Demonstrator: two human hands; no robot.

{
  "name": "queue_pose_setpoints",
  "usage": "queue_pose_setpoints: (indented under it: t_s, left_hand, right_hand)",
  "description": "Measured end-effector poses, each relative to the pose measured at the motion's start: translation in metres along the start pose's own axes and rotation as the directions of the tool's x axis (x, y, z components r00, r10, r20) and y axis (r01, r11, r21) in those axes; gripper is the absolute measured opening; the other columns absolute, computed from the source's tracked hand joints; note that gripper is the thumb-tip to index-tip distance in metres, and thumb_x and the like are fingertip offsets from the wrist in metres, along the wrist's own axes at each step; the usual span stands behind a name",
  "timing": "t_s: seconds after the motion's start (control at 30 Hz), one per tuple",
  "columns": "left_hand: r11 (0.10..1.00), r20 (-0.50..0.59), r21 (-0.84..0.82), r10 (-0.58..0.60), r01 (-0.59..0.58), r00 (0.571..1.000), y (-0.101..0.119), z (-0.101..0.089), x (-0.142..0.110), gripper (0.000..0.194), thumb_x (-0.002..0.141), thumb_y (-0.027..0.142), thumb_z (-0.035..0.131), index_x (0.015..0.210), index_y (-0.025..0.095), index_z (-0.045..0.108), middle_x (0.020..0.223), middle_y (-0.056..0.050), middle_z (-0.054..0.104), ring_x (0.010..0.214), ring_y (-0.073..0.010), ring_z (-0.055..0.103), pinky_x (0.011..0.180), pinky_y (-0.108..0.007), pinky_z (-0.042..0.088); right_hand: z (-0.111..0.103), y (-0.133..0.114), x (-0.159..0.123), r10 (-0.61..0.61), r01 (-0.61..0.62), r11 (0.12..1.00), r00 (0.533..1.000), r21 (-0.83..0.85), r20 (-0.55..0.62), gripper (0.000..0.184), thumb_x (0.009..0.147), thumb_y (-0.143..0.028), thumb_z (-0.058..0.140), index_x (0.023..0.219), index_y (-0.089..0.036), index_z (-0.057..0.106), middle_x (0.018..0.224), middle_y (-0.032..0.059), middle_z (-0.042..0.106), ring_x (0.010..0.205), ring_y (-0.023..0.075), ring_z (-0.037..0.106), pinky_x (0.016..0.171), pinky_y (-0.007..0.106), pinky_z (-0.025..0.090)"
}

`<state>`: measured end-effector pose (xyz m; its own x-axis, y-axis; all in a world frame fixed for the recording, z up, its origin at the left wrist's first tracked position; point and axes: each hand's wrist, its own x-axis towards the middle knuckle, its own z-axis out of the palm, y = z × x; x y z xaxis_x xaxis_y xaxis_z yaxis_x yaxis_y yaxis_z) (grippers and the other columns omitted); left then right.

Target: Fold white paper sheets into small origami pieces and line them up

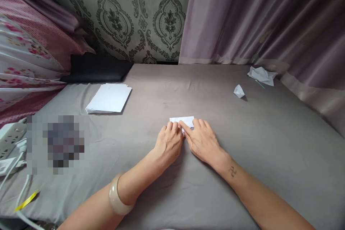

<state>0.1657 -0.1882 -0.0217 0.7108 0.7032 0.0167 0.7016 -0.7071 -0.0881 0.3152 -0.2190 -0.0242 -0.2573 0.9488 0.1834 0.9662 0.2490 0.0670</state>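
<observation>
A small folded sheet of white paper (pixel 181 119) lies on the grey cloth in front of me, its far edge showing beyond my fingers. My left hand (pixel 169 139) is closed over its near left part, knuckles up and fingers curled under. From the right, my right hand (pixel 203 136) grips and presses the same paper, with its index finger reaching across toward the left hand. The two hands meet at the middle of the sheet. Most of the paper's near side is hidden beneath them.
A stack of white paper (pixel 110 97) lies to the left, before a black folded item (pixel 99 67). At the right are a small folded paper piece (pixel 238 91) and crumpled papers (pixel 262 74). A power strip (pixel 12 138) with cables sits at the left edge, beside a blurred-out patch.
</observation>
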Motion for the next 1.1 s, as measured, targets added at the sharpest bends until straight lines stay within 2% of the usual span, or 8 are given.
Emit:
queue_pose_setpoints:
  t_s: [0.13,0.3,0.4,0.53,0.67,0.77,0.9,1.1]
  left_hand:
    - [1.000,0.094,-0.024,-0.017,0.020,0.995,-0.002,-0.005,0.000,0.029,0.085,0.014,0.044,0.107,0.008,0.062,0.097,-0.015,0.059,0.086,-0.0258,0.053,0.064,-0.035,0.043]
    - [0.992,0.074,-0.110,-0.055,0.063,0.996,-0.006,-0.008,0.000,0.024,0.088,0.016,0.042,0.089,0.013,0.065,0.090,-0.013,0.059,0.080,-0.0241,0.055,0.057,-0.033,0.040]
    - [0.980,0.043,-0.166,-0.108,0.114,0.993,-0.012,-0.006,0.002,0.036,0.096,0.025,0.033,0.082,0.015,0.065,0.087,-0.012,0.059,0.078,-0.0231,0.055,0.055,-0.032,0.038]
    - [0.925,0.006,-0.328,-0.201,0.192,0.980,-0.030,0.008,0.009,0.041,0.098,0.037,0.036,0.071,0.018,0.060,0.081,-0.008,0.057,0.076,-0.0204,0.053,0.056,-0.030,0.036]
    - [0.774,-0.063,-0.611,-0.255,0.165,0.965,-0.050,0.023,0.021,0.017,0.085,0.035,0.061,0.093,0.020,0.058,0.101,-0.007,0.056,0.090,-0.0209,0.052,0.070,-0.030,0.043]
    - [0.709,0.012,-0.684,-0.229,0.175,0.973,-0.058,0.023,0.029,0.032,0.081,0.034,0.066,0.109,0.021,0.056,0.105,-0.007,0.056,0.098,-0.0231,0.051,0.084,-0.036,0.040]
    - [0.671,0.140,-0.698,-0.216,0.251,0.966,-0.057,0.017,0.035,0.028,0.081,0.036,0.064,0.105,0.023,0.058,0.096,-0.004,0.059,0.094,-0.0229,0.053,0.087,-0.041,0.035]
    - [0.685,0.135,-0.683,-0.222,0.252,0.966,-0.055,0.017,0.036,0.016,0.080,0.035,0.061,0.085,0.020,0.065,0.089,-0.004,0.059,0.092,-0.0222,0.053,0.086,-0.041,0.035]
  right_hand:
    - [0.005,-0.009,-0.001,0.052,-0.052,0.999,0.999,0.011,0.001,0.043,0.097,-0.039,0.037,0.138,-0.032,0.047,0.096,0.0115,0.055,0.082,0.0247,0.044,0.074,0.037,0.032]
    - [0.003,0.000,-0.004,0.099,-0.101,0.993,0.995,0.058,0.031,0.042,0.098,-0.041,0.035,0.135,-0.029,0.053,0.101,0.0116,0.057,0.088,0.0244,0.048,0.074,0.037,0.034]
    - [0.003,0.010,-0.005,0.138,-0.140,0.986,0.990,0.086,0.030,0.040,0.098,-0.040,0.036,0.129,-0.028,0.058,0.100,0.0101,0.059,0.088,0.0230,0.051,0.073,0.036,0.036]
    - [0.009,0.021,0.000,0.191,-0.183,0.967,0.981,0.179,-0.028,0.034,0.098,-0.038,0.039,0.100,-0.026,0.071,0.093,0.0065,0.060,0.083,0.0196,0.053,0.072,0.034,0.037]
    - [0.021,0.029,0.011,0.257,-0.221,0.912,0.965,0.346,-0.059,0.023,0.091,-0.034,0.054,0.076,-0.022,0.068,0.085,0.0032,0.060,0.079,0.0173,0.055,0.072,0.032,0.041]
    - [0.028,0.036,0.018,0.282,-0.224,0.839,0.958,0.496,-0.045,0.008,0.085,-0.029,0.062,0.086,-0.022,0.066,0.096,0.0034,0.064,0.090,0.0199,0.056,0.083,0.033,0.044]
    - [0.030,0.042,0.021,0.238,-0.201,0.777,0.971,0.596,0.017,0.040,0.085,-0.027,0.059,0.125,-0.027,0.055,0.126,0.0041,0.060,0.113,0.0237,0.050,0.095,0.040,0.042]
    - [0.018,0.038,0.021,0.130,-0.151,0.793,0.988,0.590,0.079,0.044,0.090,-0.021,0.048,0.133,-0.029,0.049,0.134,0.0047,0.056,0.123,0.0235,0.045,0.100,0.045,0.037]
